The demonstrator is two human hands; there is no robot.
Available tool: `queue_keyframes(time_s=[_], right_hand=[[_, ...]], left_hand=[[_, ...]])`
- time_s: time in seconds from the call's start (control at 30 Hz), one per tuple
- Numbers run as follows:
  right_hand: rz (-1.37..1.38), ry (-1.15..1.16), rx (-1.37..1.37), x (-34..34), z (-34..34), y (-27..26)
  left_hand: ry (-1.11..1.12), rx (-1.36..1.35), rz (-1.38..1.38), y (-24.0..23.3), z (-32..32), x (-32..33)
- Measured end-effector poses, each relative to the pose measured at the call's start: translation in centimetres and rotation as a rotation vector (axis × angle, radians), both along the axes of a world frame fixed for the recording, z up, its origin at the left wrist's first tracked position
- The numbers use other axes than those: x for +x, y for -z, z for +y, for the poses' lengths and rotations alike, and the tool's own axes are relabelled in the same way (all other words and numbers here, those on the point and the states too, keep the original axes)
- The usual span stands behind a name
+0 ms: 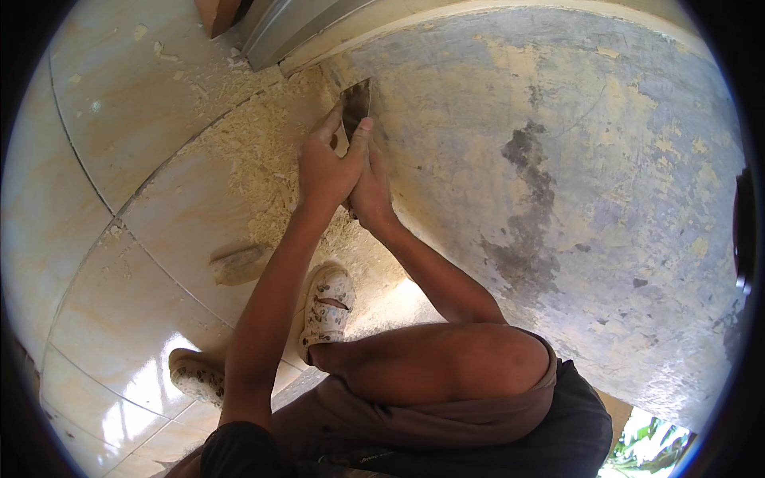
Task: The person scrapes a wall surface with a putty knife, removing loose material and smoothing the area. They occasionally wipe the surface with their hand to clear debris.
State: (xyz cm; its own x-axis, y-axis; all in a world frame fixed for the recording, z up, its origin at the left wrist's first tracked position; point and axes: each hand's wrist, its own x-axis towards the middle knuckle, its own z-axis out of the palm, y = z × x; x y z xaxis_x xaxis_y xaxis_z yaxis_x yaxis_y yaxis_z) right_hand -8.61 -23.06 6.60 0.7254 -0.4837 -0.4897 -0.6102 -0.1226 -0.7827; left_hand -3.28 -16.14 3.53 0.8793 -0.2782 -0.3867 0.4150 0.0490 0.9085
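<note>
Both my hands are together at the foot of a wall [454,155] with patchy, flaking cream paint over grey. They grip one scraper with a broad, dark metal blade [357,103], whose far edge lies close to the wall's lower part. My left hand [329,161] has its fingers on the blade's left side and its thumb near the blade's right edge. My right hand [373,191] is below and to the right, closed around the tool's lower part; the handle is mostly hidden. Cream paint flakes and dust [263,173] cover the floor beside the hands.
A grey door frame [281,36] stands at the wall's far end, by a brown object [215,15]. Marbled tiles [173,245] make up the floor. My patterned clogs [330,302] and bent knee are close below. Foliage shows at bottom right.
</note>
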Motion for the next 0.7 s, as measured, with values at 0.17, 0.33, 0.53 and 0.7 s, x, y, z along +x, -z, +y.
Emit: queue_keyframes(time_s=[0.17, 0.33, 0.53, 0.7], right_hand=[[-0.052, 0.004, 0.025, 1.6, -0.5, -0.3], [-0.062, -0.011, 0.144, 4.1, 0.2, -1.1], [-0.009, 0.103, 0.108, 1.9, 1.6, -1.7], [0.1, 0.097, 0.35, 1.0, 0.8, -0.8]], left_hand=[[0.07, 0.152, -0.097, -1.1, -1.3, 2.1], [0.169, 0.183, 0.039, -2.2, -0.1, 5.6], [0.337, 0.318, -0.096, -3.7, 1.0, 3.7], [0.374, 0.352, -0.052, -2.5, 0.9, 3.4]])
